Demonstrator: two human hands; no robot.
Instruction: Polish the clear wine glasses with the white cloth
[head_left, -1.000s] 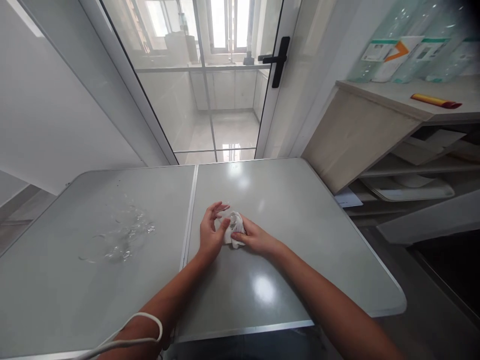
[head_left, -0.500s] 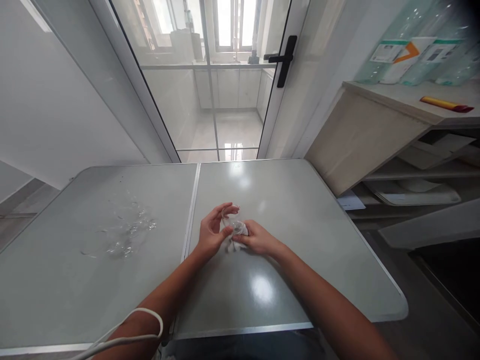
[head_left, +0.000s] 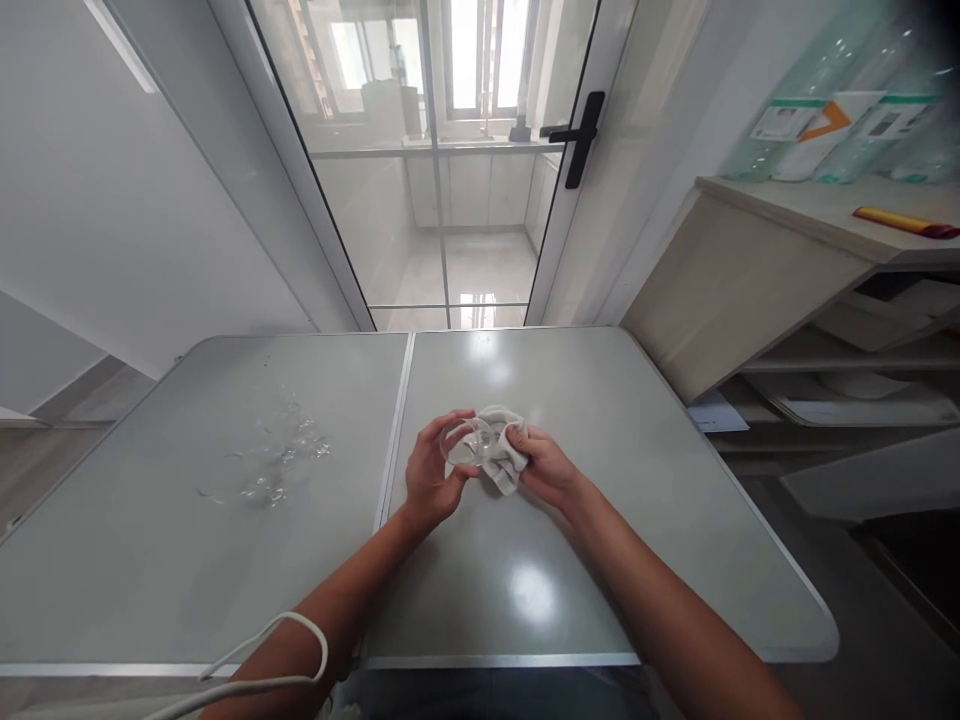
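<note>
table (head_left: 622, 540) left half: scraps (head_left: 289, 455) | cup (head_left: 469, 441) left of cloth (head_left: 510, 462) | behind table: door (head_left: 442, 200) | right: bottles (head_left: 832, 130) on shelf (head_left: 750, 290)

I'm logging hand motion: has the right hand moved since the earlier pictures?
Yes: the right hand has moved rightward, farther from the pale table seam.

Glinting clear scraps (head_left: 286, 455) lie toward the left edge of a grey table (head_left: 637, 540). Bottles (head_left: 832, 135) and a yellow tube (head_left: 896, 219) top the shelf (head_left: 795, 202) beyond its right edge.
</note>
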